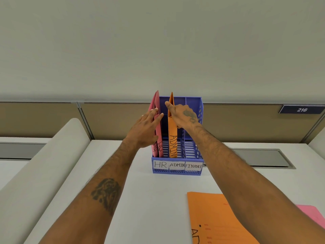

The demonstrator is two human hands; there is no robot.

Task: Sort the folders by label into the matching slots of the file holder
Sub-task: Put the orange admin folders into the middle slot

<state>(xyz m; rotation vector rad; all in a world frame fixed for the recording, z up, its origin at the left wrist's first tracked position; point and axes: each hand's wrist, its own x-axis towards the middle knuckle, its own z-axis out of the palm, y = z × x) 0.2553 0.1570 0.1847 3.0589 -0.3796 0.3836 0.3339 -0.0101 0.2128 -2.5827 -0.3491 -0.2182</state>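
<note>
1. We record a white desk (pixel 154 199) against a partition wall.
2. A flat orange folder (pixel 219 221) lies on the near right of the desk, with handwritten lettering partly in view.
3. A blue file holder (pixel 193 106) stands at the back of the desk. Its three slots are labelled HR, ADMIN and FINANCE from left to right.
4. Two pink folders (pixel 155 103) marked HR stand in the HR slot.
5. An upright orange folder (pixel 173 138) marked ADMIN stands in the ADMIN slot.
6. The left hand (pixel 146 131) presses straight fingers flat against the pink folders.
7. The right hand (pixel 184 117) grips the upright orange folder near its top, with the thumb across its near edge.
8. A loose pink folder (pixel 311 213) shows at the right edge, partly under the forearm.
9. A number plate (pixel 301 110) on the partition reads 216.
</note>
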